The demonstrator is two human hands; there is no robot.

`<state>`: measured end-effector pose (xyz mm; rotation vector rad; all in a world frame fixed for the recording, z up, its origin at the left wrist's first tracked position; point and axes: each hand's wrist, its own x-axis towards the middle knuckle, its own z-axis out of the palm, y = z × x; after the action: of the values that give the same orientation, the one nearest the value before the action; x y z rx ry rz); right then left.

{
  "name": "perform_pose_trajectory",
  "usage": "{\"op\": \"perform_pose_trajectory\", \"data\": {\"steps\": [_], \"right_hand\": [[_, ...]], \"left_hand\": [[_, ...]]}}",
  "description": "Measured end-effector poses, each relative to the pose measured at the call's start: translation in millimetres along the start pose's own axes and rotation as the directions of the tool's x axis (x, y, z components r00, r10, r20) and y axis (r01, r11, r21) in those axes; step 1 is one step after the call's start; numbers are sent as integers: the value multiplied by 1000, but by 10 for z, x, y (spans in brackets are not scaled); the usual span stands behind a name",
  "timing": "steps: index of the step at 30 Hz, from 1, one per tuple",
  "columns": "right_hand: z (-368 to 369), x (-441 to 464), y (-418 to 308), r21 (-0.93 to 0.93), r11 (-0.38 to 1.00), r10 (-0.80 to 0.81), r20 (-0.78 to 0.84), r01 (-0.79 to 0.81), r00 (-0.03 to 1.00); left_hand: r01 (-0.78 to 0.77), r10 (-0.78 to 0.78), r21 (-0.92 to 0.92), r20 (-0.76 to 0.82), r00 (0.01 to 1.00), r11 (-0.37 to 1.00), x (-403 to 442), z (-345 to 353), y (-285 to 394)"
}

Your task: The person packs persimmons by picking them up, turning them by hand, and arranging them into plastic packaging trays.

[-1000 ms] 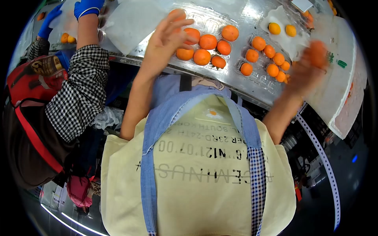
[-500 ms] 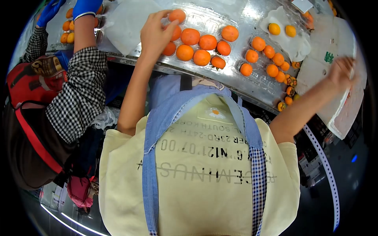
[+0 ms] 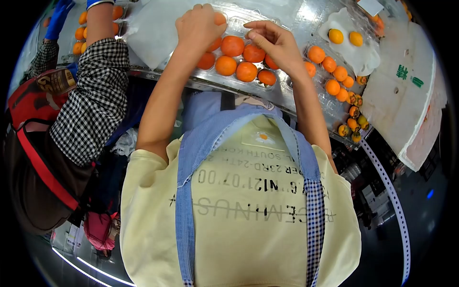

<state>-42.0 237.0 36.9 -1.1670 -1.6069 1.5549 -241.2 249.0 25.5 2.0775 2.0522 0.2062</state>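
Observation:
Orange persimmons (image 3: 233, 46) sit in a clear plastic tray (image 3: 241, 24) on the metal table in front of me. Over the tray's left side is my left hand (image 3: 200, 29), back upward and fingers curled in. A persimmon (image 3: 220, 19) shows beside its thumb; whatever the fingers hold is hidden. My right hand (image 3: 277, 44) hovers above the tray's right side, thumb and fingers apart, nothing visible between them. It partly covers a persimmon (image 3: 271, 62) at the right of the tray.
To the right, another clear tray holds persimmons (image 3: 340, 73), with smaller ones (image 3: 354, 112) by the table edge. Two yellow-orange fruits (image 3: 336, 36) lie on white wrapping (image 3: 354, 56). A white foam box (image 3: 399, 91) stands far right. At left, a co-worker's blue-gloved hand (image 3: 58, 19) is near more fruit.
My right hand has come from the foam box at the far right to above the tray. The left hand's fingers have curled in, and it has turned beside the persimmon.

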Motion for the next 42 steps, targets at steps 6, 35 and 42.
{"op": "perform_pose_trajectory", "data": {"steps": [6,35,42], "right_hand": [[100,-141,-41,50,996,-64,-98,69,993],[14,-319,-403,-320,872,-445,-196,372,874],[-2865,-1355,-984,99,748,-314,-819,657,480]], "left_hand": [[293,162,-956,290,943,4,-249,-161,-223],[413,421,-847,257,870,-335,-530,58,72],[209,-56,-953,202,978,219,-445,113,-289]]}}
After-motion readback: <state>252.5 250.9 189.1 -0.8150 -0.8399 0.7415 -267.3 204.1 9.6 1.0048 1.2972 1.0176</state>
